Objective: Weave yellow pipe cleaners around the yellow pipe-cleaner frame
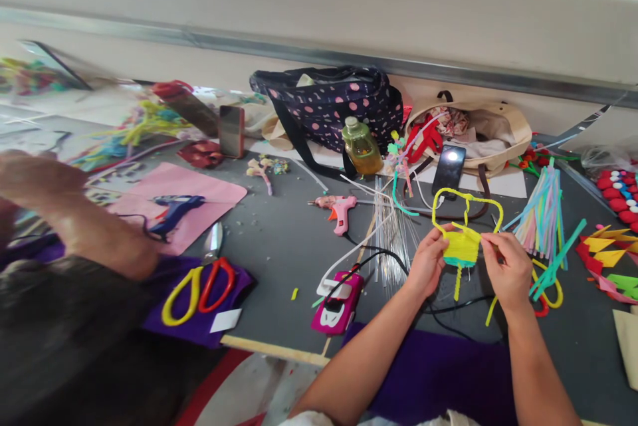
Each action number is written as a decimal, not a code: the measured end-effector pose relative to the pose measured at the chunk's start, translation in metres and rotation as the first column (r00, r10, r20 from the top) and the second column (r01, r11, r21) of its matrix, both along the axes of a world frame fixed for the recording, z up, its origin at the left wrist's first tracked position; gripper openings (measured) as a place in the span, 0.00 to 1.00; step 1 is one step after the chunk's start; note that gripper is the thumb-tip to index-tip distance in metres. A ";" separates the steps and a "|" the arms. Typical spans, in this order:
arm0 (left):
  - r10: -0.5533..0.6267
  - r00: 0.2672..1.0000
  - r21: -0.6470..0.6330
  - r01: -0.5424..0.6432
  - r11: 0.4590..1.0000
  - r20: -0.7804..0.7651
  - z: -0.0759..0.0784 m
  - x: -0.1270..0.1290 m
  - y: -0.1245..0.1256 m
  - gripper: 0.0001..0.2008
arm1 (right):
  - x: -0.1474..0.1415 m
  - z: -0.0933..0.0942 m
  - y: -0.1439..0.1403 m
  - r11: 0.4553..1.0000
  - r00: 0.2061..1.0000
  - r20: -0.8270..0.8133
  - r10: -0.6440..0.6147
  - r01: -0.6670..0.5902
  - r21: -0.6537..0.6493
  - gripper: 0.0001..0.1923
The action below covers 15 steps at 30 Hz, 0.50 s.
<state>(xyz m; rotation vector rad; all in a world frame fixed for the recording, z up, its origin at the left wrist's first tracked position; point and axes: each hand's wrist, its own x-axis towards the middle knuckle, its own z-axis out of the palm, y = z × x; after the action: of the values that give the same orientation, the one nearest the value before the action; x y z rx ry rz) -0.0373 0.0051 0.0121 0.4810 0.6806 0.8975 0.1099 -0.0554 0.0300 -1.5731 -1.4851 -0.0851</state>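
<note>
Purple cloth [438, 373] lies nearest, under both forearms at the table edge. Left hand [427, 261] pinches the left side of a yellow craft piece [462, 246]; right hand [508, 266] pinches its right side. Both are closed on it, holding it just above the grey table [279, 240]. The piece is a flat yellow patch with a teal lower edge, a short yellow stem hanging below and a yellow pipe-cleaner loop [466, 203] rising above.

Left of the hands: pink phone [339, 303] with a black cable, a bundle of thin wires [393, 230], and scissors [199, 286] with a yellow and a red handle on purple felt. Another person's arm [94, 233] crosses the far left.

Mid table: pink glue gun [341, 210], blue glue gun [174, 208] on pink felt, and a fan of pastel pipe cleaners [543, 210] to the right.

Far side: black phone [448, 170] leaning on a beige bag [498, 130], a bottle of yellow liquid [361, 145], and a dark spotted bag [333, 104] against the wall.

No readable writing or brand marks anywhere.
</note>
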 end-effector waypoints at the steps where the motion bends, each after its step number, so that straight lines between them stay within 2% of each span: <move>1: 0.001 1.000 0.003 0.000 1.000 -0.004 0.000 0.000 0.000 0.18 | -0.001 0.000 0.000 1.000 1.000 0.017 0.013 -0.013 -0.001 0.06; 7: -0.022 1.000 0.038 0.023 0.999 -0.009 -0.002 0.001 -0.003 0.20 | -0.004 -0.001 0.000 0.998 0.997 0.056 0.062 -0.061 -0.032 0.06; 15: -0.021 1.000 0.094 0.022 0.995 -0.007 -0.003 0.002 -0.004 0.22 | -0.001 -0.003 0.002 0.998 0.995 0.079 0.057 -0.054 -0.040 0.06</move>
<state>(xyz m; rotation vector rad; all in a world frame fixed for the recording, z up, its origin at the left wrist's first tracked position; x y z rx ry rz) -0.0351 0.0009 0.0089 0.5741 0.6389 0.9111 0.1093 -0.0536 0.0266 -1.5737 -1.6002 -0.0889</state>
